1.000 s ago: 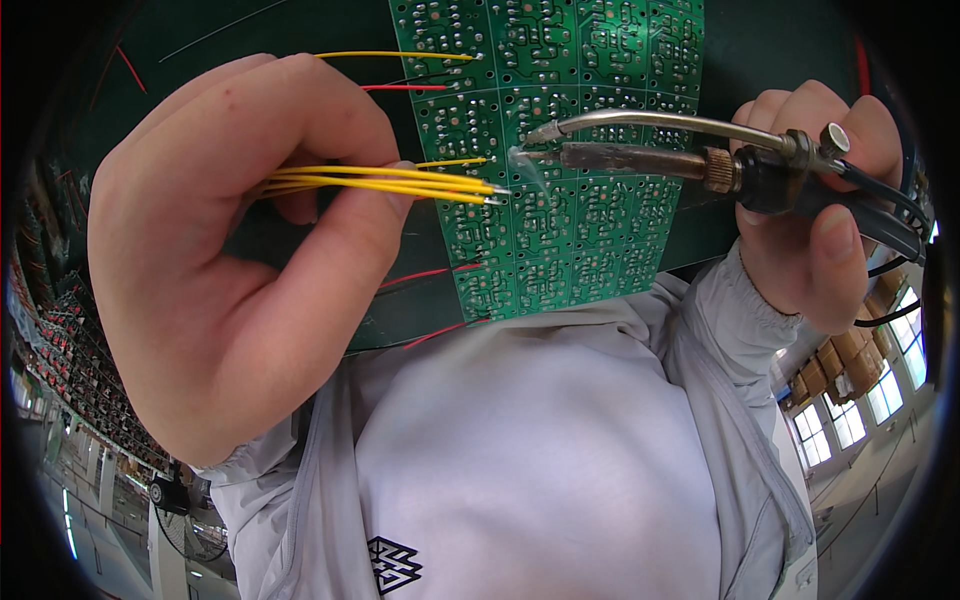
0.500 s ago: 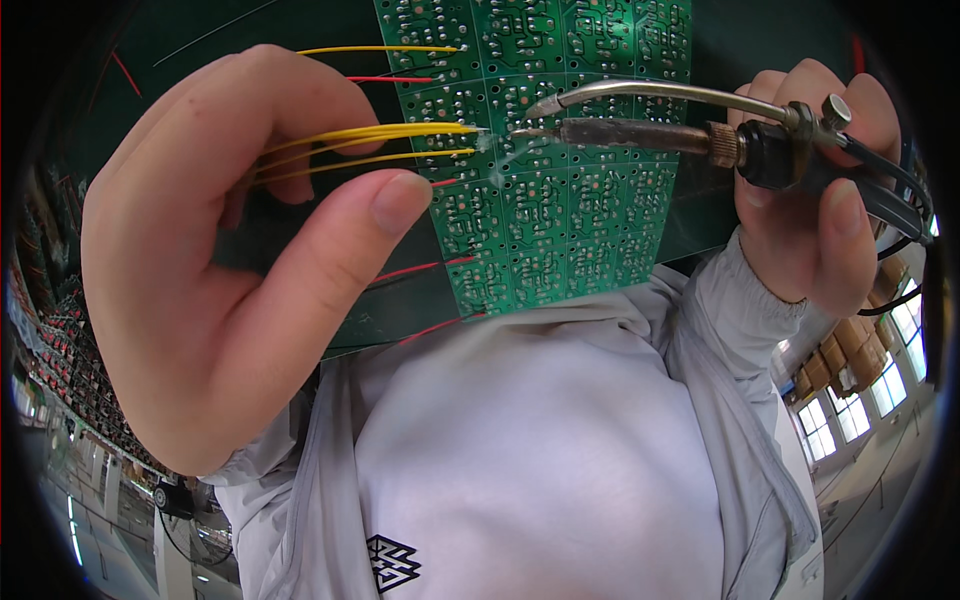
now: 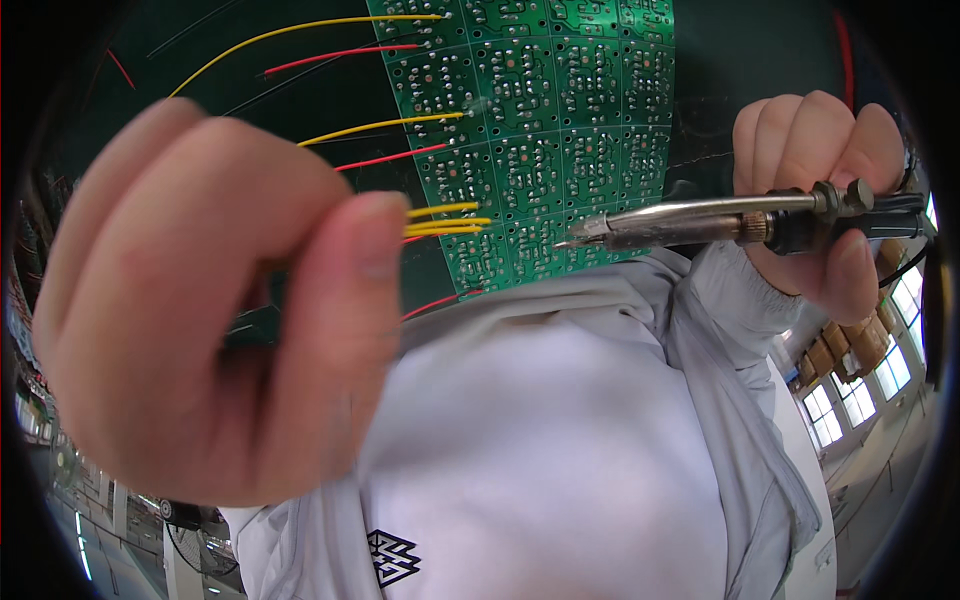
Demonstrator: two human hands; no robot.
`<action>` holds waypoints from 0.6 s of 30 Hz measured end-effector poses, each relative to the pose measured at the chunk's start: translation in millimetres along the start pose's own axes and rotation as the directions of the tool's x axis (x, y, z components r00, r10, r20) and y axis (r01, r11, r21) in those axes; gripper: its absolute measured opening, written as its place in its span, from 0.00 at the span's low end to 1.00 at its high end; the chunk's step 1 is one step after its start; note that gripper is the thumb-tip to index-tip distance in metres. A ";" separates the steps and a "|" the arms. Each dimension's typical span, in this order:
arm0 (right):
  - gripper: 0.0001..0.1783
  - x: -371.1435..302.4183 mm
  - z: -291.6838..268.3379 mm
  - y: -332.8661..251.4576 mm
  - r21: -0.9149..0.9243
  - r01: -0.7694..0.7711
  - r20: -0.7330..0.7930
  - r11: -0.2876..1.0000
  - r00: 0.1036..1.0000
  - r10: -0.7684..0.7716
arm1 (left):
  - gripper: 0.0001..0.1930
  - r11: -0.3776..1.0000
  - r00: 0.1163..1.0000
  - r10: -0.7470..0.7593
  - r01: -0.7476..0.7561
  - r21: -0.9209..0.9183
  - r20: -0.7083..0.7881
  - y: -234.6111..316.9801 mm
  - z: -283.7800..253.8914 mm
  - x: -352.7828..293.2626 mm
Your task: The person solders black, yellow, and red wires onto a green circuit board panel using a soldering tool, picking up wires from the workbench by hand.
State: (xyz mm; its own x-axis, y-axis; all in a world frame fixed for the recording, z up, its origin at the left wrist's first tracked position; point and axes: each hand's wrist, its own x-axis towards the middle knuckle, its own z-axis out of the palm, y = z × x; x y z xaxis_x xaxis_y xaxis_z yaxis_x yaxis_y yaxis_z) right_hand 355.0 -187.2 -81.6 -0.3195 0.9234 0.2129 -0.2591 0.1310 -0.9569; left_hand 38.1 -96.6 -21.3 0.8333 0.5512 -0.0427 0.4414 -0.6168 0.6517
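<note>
your left hand [image 3: 215, 310] is closed, thumb against curled fingers, pinching a small bunch of yellow wires [image 3: 440, 230] whose ends reach over the lower left of the green circuit board [image 3: 515, 90]. above that bunch, other wires [image 3: 385, 157], yellow and red, end along the board's left side. the soldering iron [image 3: 660, 232] points its tip left above the board's lower part; i cannot tell whether it touches. farthest right, your right hand [image 3: 825, 160] grips the iron's handle.
</note>
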 end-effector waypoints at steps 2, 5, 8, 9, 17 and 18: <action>0.17 -6.8 8.9 3.3 -0.010 -0.018 -0.073 1.000 0.997 0.017 | 0.04 0.999 0.999 0.017 -0.019 -0.044 -0.038 -1.5 20.9 -1.6; 0.17 -5.3 25.3 5.8 -0.030 0.012 -0.147 0.999 0.989 -0.016 | 0.04 0.989 0.977 0.068 -0.092 -0.112 -0.200 -11.7 38.8 -9.2; 0.17 -2.5 23.4 6.6 -0.053 0.009 -0.145 0.999 0.989 -0.016 | 0.05 0.994 0.960 0.032 -0.059 -0.093 -0.277 -10.4 44.8 -7.7; 0.17 -2.5 22.5 7.3 -0.075 0.003 -0.121 0.997 0.993 -0.012 | 0.05 0.993 0.961 0.034 -0.062 -0.096 -0.274 -12.1 46.3 -6.4; 0.18 -2.0 23.9 6.3 -0.097 -0.010 -0.091 0.995 0.996 0.002 | 0.06 0.993 0.956 0.009 -0.042 -0.107 -0.294 -10.0 45.7 -9.6; 0.18 -1.3 23.5 6.1 -0.086 -0.003 -0.064 0.996 0.998 -0.002 | 0.07 0.990 0.941 0.003 -0.050 -0.131 -0.338 -10.7 47.2 -9.6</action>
State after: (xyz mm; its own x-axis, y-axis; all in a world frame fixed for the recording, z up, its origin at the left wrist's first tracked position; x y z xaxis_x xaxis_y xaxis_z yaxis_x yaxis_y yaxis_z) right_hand 332.5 -196.1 -83.1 -0.2598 0.9443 0.2021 -0.1788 0.1586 -0.9710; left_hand 41.1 -121.8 -63.6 0.6733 0.7066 0.2174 0.3513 -0.5646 0.7469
